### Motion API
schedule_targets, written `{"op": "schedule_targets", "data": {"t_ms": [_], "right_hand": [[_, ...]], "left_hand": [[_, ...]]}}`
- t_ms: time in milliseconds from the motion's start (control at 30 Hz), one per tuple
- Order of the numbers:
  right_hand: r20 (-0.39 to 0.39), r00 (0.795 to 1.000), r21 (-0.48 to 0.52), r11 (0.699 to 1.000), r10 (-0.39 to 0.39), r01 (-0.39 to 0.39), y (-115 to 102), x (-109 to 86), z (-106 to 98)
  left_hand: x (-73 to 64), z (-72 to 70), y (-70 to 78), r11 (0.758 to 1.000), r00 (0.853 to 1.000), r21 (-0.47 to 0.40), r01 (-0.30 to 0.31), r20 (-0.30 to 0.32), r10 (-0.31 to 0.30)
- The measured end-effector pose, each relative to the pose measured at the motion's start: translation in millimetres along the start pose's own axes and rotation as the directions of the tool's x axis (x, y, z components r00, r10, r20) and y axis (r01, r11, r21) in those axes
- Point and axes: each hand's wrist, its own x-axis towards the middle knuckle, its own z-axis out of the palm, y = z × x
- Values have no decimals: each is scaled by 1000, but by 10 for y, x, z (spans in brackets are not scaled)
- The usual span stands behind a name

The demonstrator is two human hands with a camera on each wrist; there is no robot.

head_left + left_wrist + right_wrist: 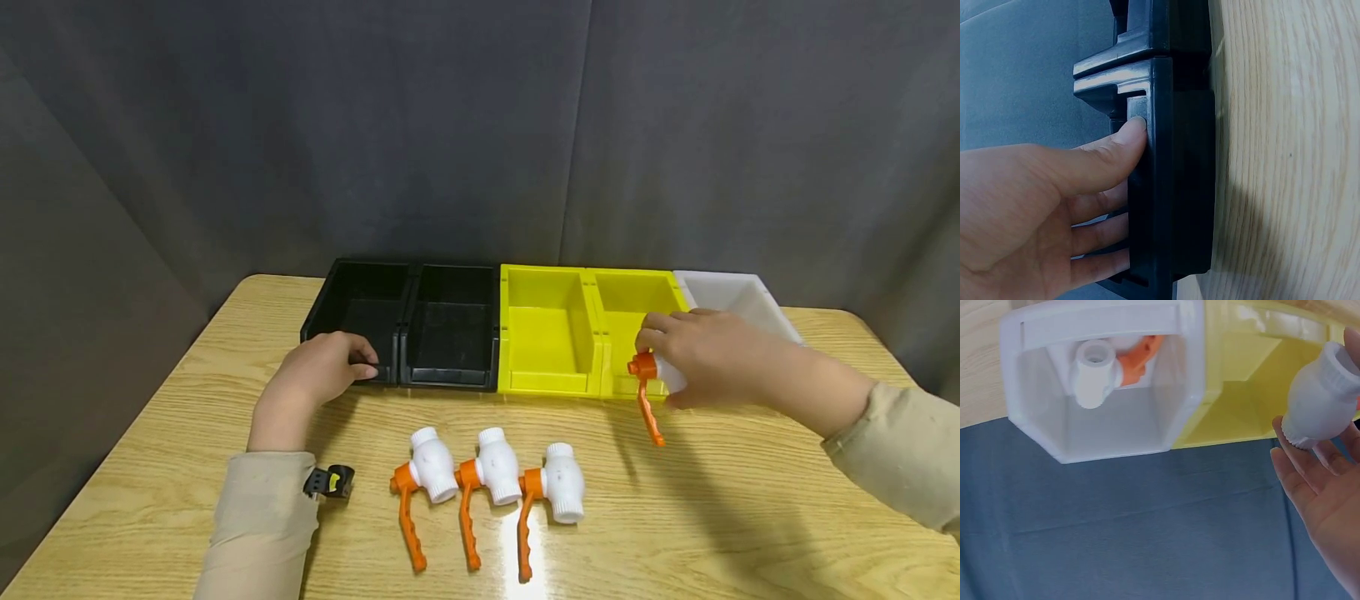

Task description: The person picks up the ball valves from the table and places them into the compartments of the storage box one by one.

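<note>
Near the front of the leftmost black bin (318, 308), my left hand (321, 367) grips the low front wall. The left wrist view shows the thumb on the wall's lip (1161, 162) and the other fingers behind it. My right hand (720, 354) holds a white ball valve (670, 375) by its body, over the front of the right yellow bin (630, 292). Its orange lever (648, 412) hangs down. Three similar valves lie in a row on the table: left (433, 467), middle (498, 468) and right (564, 483).
A second black bin (452, 333), another yellow bin (543, 333) and a white bin (727, 287) complete the row. Inside the white bin, a valve (1092, 378) shows in the right wrist view. Behind the wooden table (172, 467) hangs a grey curtain (450, 125).
</note>
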Motion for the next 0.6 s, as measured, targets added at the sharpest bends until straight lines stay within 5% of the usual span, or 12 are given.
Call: {"op": "schedule_targets", "data": {"t_ms": [600], "right_hand": [[54,996,11,998,65,-65,320,217,-25]], "left_hand": [[10,6,5,1000,1000,0,1,-5,-1]]}}
